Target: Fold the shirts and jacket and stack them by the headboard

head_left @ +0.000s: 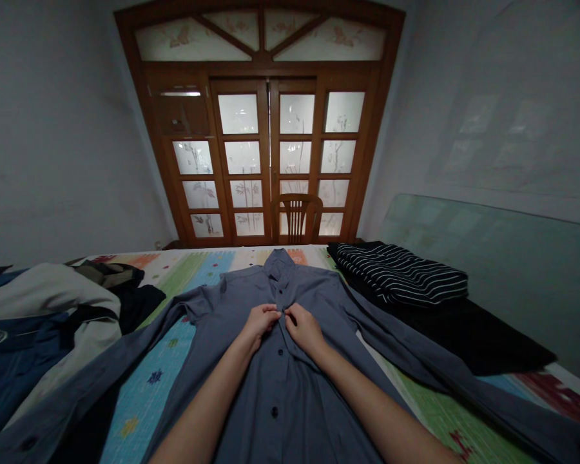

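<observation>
A blue-grey long-sleeved shirt (pixel 314 386) lies front up, its collar at the far end and its sleeves spread to both sides. My left hand (pixel 261 322) pinches the front placket from the left, below the collar. From the other side, my right hand (pixel 303 327) pinches the same strip, fingertips close to those of the left. Dark buttons run down the placket, one just below my hands (pixel 280 352) and another nearer me (pixel 274 412). Whether a button sits between my fingertips is hidden.
Under the shirt is a colourful striped bedspread (pixel 174 351). Rumpled clothes (pixel 43 322) pile at the left. Folded black clothing (pixel 478 335) with a striped garment (pixel 406 274) on top lies right, before a pale green headboard-like panel (pixel 488 258). A wooden chair (pixel 297 216) stands beyond.
</observation>
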Action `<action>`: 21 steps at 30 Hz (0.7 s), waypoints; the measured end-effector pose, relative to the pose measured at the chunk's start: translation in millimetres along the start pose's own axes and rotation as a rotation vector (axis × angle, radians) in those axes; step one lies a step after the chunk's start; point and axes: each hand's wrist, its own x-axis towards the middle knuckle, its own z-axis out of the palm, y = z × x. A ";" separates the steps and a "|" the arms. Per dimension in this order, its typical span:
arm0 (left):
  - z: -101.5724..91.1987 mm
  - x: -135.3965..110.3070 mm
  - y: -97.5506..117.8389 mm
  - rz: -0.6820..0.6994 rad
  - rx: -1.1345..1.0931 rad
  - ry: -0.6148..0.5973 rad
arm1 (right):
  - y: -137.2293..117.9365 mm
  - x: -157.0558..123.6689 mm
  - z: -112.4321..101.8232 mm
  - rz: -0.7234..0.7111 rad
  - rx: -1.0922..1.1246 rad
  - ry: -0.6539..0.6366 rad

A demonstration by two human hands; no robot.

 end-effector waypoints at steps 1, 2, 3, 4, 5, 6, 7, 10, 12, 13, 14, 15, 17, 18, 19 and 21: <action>-0.3 -0.5 0.5 0.000 -0.007 0.012 | 0.1 0.0 0.0 -0.002 -0.012 -0.001; -0.6 -1.1 1.2 0.001 -0.016 0.022 | 0.3 0.2 0.1 -0.002 -0.022 -0.001; -0.9 -1.8 1.9 0.002 -0.023 0.028 | 0.6 0.4 0.3 -0.001 -0.031 -0.002; -1.1 -2.4 2.6 0.006 -0.028 0.029 | 1.0 0.8 0.5 0.001 -0.040 -0.002; -1.2 -2.9 3.2 0.011 -0.032 0.027 | 1.4 1.1 0.7 0.004 -0.047 -0.002; -1.2 -3.3 3.7 0.017 -0.035 0.024 | 1.8 1.4 0.9 0.008 -0.055 -0.003; -1.1 -3.7 3.8 0.022 -0.037 0.020 | 2.2 1.7 1.2 0.013 -0.062 -0.006; 0.4 -4.1 3.1 0.046 -0.043 0.007 | 3.2 2.2 1.7 0.032 -0.080 -0.016; 2.1 -3.8 1.8 0.071 -0.048 0.006 | 3.7 2.3 2.0 0.043 -0.092 -0.027; 2.9 -3.4 1.1 0.086 -0.051 0.009 | 3.9 2.3 2.0 0.048 -0.097 -0.032; 3.7 -2.8 0.3 0.101 -0.053 0.013 | 3.9 2.2 1.9 0.052 -0.101 -0.038; 4.3 -2.1 -0.5 0.115 -0.054 0.018 | 4.0 2.1 1.8 0.054 -0.105 -0.045; 5.1 -0.4 -2.5 0.137 -0.054 0.028 | 3.8 1.8 1.3 0.052 -0.110 -0.057; 5.3 0.5 -3.6 0.147 -0.053 0.033 | 3.7 1.6 1.0 0.048 -0.111 -0.063; 5.3 1.4 -4.8 0.155 -0.051 0.040 | 3.6 1.5 0.7 0.042 -0.111 -0.068; 5.1 3.3 -7.4 0.169 -0.042 0.054 | 3.8 1.3 0.4 0.028 -0.109 -0.077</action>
